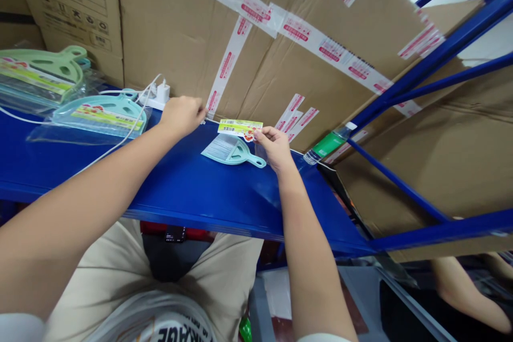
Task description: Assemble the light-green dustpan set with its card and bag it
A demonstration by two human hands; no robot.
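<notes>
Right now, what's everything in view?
Shelf: one, blue, centre
Brush: one, light blue, shelf centre
Label card: one, yellow-white, beside brush
Packaged dustpans: at least two, green, light blue, shelf left
Plug: one, white, shelf back
Cabling: count unclear, white, shelf left
Bottle: one, clear, green label, shelf right
Boxes: several, brown, taped, behind and right
Phone: one, dark, below shelf
Another person's arm: at least one, lower right
Left hand: one, bare, left of brush
Right hand: one, bare, pinching label card

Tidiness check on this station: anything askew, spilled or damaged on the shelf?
A white cable runs across the bagged dustpan beside the left hand; odd, since it could snag. The bottle at the right end looks slanted, but that may be the lens. No spill or damage that I can see.
</notes>
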